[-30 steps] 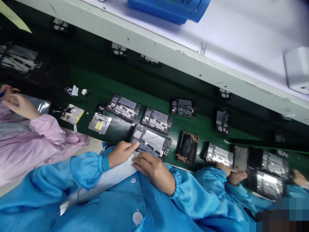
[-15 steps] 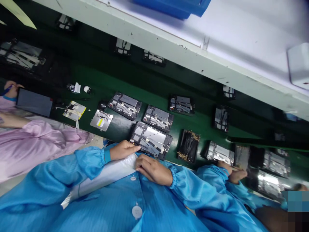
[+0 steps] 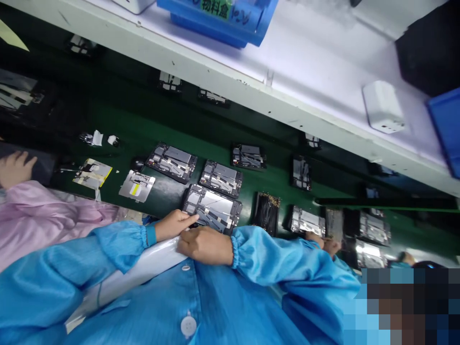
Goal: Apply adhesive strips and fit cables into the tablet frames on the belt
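My left hand [image 3: 173, 224] and my right hand [image 3: 203, 244] meet at the near edge of the green belt [image 3: 161, 194], both in blue sleeves. Their fingers are pressed together on the end of a long white strip [image 3: 143, 268] that runs down across my chest. Just beyond the fingertips lies an opened phone frame [image 3: 212, 208] with silver shielding and cables. Two more opened phone frames [image 3: 172, 161] [image 3: 221, 178] lie behind it on the belt.
Further phone frames lie along the belt to the right, beside a dark tray of small gold parts [image 3: 266, 212]. A person in a pink sleeve [image 3: 43, 215] works at left, another in blue [image 3: 319, 239] at right. A white shelf [image 3: 287, 72] carries a blue bin [image 3: 219, 17].
My right hand has slid left along the white strip, closer to my left hand. The view has shifted, so the belt and shelf sit further left and lower.
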A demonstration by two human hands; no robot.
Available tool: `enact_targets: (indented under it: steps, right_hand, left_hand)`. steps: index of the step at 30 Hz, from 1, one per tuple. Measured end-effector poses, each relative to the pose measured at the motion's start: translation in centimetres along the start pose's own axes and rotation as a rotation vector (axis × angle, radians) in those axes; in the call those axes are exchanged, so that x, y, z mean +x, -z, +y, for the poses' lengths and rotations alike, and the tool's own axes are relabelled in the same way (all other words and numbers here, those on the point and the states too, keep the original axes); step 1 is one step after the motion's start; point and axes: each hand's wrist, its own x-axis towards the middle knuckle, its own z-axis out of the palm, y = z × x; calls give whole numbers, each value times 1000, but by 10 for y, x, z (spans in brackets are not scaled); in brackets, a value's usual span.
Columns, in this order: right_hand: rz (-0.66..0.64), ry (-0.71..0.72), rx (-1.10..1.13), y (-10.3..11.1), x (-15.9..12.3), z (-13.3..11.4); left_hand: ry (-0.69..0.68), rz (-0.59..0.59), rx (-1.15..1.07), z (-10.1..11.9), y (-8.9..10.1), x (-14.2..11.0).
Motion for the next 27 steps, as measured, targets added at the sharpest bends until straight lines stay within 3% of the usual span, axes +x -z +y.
enact_targets:
  steps: [5, 8, 11, 13, 15, 18, 20, 24, 27]
  right_hand:
    - [160, 276, 65, 23, -16, -7]
    - [269, 296, 305, 48, -33, -9]
    - [385, 168, 768, 60, -43, -5]
    - [515, 20, 1128, 49, -42, 0]
    - [680, -174, 1348, 28, -34, 6]
    - [894, -402, 1383, -4, -23, 17]
    - [985, -524, 1363, -16, -19, 27]
    - [1093, -711, 1266, -18, -19, 46]
    - [1139, -775, 1156, -15, -18, 56]
  left_hand:
    - [-39, -163, -41, 14, 9, -14]
    - [-87, -245, -106, 23, 22, -33]
    - [-196, -200, -189, 33, 32, -45]
    - [-293, -114, -236, 41, 36, -48]
    - [-371, -74, -261, 45, 36, -48]
    - [-411, -97, -274, 43, 32, -48]
    - [-396, -45, -291, 35, 29, -46]
    - [-300, 185, -298, 22, 24, -36]
    - [-188, 226, -212, 22, 23, -29]
